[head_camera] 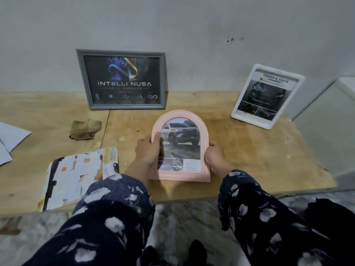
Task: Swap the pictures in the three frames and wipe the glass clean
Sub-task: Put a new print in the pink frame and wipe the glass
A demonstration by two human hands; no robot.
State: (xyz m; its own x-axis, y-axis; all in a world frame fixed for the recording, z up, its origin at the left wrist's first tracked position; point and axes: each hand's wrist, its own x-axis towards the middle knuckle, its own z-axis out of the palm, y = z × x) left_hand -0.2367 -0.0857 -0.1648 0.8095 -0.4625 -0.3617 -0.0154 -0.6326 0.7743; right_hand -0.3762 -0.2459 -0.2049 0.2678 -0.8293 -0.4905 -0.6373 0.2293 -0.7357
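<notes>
Both my hands grip the arched pink plastic frame (180, 146) with its car picture: left hand (148, 151) and right hand (216, 156) curled round opposite edges, upright on the pale wooden table (249, 150).

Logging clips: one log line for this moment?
both hands: left hand, right hand | hold: pink arched frame by sides | cloth: idle on table

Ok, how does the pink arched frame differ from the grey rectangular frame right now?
The pink arched plastic frame has a rounded top; the grey rectangular frame is square-cornered and wider. The pink one is held at both sides by the left hand and right hand, near the front of the wooden table; the grey one leans untouched against the wall. The pink one shows a car photo, the grey one a dark logo poster. Both hold pictures.
</notes>
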